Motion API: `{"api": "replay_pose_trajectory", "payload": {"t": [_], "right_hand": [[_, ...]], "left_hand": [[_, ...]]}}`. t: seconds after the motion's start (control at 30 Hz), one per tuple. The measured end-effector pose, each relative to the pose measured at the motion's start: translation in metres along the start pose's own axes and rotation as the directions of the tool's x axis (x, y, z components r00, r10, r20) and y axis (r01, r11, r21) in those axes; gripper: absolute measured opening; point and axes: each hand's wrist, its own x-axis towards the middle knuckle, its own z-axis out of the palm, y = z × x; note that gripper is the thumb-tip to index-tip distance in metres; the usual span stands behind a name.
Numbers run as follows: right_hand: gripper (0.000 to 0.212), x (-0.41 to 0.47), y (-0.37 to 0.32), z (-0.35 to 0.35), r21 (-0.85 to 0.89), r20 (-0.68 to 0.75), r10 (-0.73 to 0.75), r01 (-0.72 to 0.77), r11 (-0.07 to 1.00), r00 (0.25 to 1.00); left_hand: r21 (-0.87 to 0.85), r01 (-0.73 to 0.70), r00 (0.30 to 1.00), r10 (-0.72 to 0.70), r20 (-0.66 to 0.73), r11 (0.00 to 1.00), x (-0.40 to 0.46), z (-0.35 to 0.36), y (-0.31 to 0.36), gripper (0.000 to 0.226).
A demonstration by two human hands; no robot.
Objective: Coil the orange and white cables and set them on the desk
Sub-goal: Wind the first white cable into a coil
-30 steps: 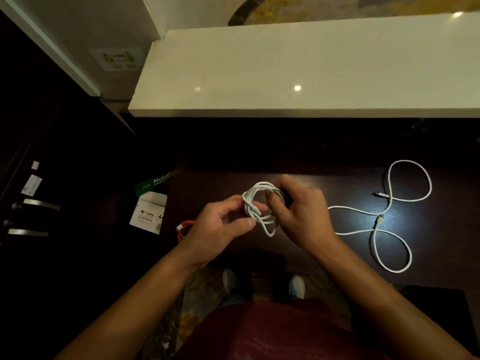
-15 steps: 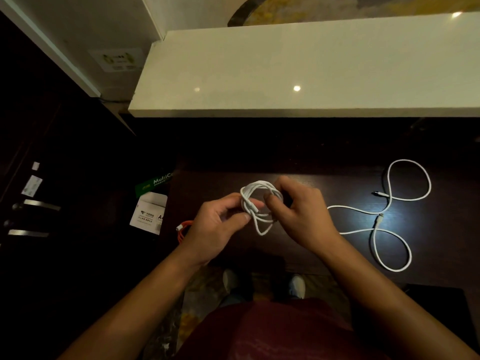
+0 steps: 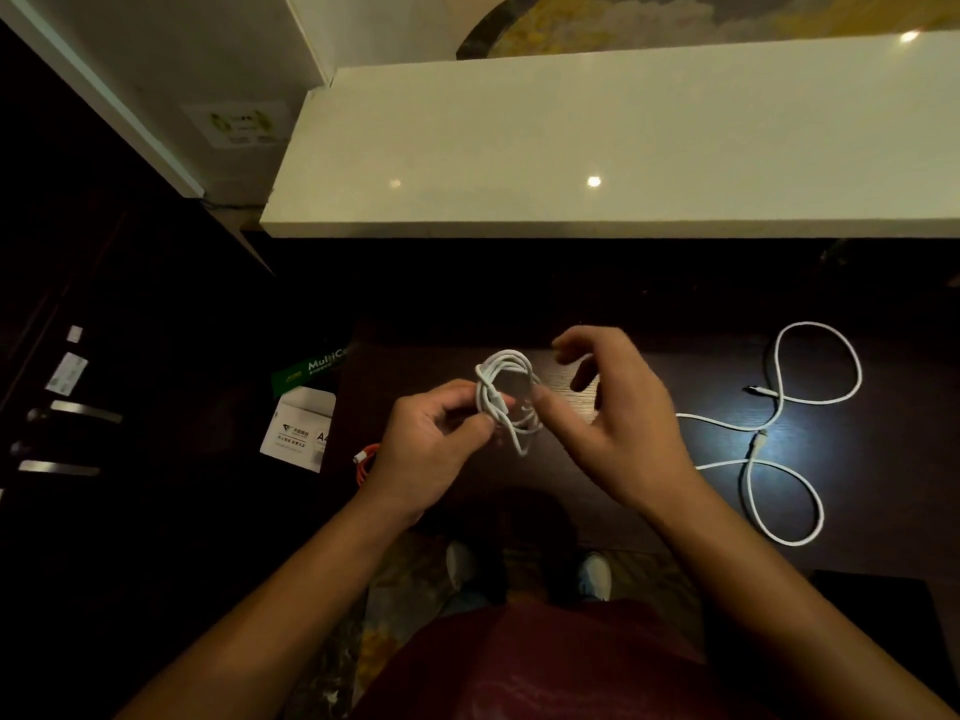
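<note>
The coiled white cable [image 3: 506,400], a small bundle of loops with a short tail hanging below, was held up above the dark desk [image 3: 649,517] near its front middle. The left hand [image 3: 434,449] pinched the coil's left side between thumb and curled fingers. The right hand [image 3: 618,418] was just beside the coil on its right, fingers spread and loosely bent, gripping nothing; whether a fingertip touched the loops could not be told. A second white cable [image 3: 779,433] lay uncoiled in loose curves on the desk's right part. A bit of the orange cable [image 3: 366,457] showed at the desk's left edge behind the left hand. White paper packs [image 3: 298,428] lay further left
</note>
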Motion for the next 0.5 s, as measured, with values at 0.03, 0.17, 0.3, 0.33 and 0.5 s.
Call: {"api": "replay_pose_trajectory", "payload": {"t": [0.03,0.17,0.3,0.33,0.5], "right_hand": [[0.039,-0.001,-0.005,-0.001,0.000,-0.014,-0.052,0.052,0.999,0.999],[0.032,0.001,-0.012,0.005,-0.055,0.155,-0.106,0.115,0.992,0.982],[0.023,0.004,-0.012,0.004,-0.090,0.195,-0.094,0.113,0.989,0.976],[0.024,0.005,-0.013,0.003,-0.101,0.206,-0.081,0.104,0.989,0.975],[0.034,0.010,-0.017,0.003,-0.029,0.227,0.002,0.004,1.000,0.974]], "left_hand": [[0.024,-0.013,1.000,0.013,-0.002,1.000,0.001,0.000,-0.001,0.018],[0.113,-0.071,0.997,0.072,-0.004,0.991,0.006,-0.006,-0.003,0.022],[0.196,-0.074,0.997,0.068,0.038,0.978,0.007,-0.012,-0.005,0.020],[0.208,-0.083,0.996,0.073,0.059,0.975,0.007,-0.013,-0.005,0.019],[0.095,-0.009,0.986,-0.007,0.169,0.995,0.008,-0.017,-0.006,0.022]]}}
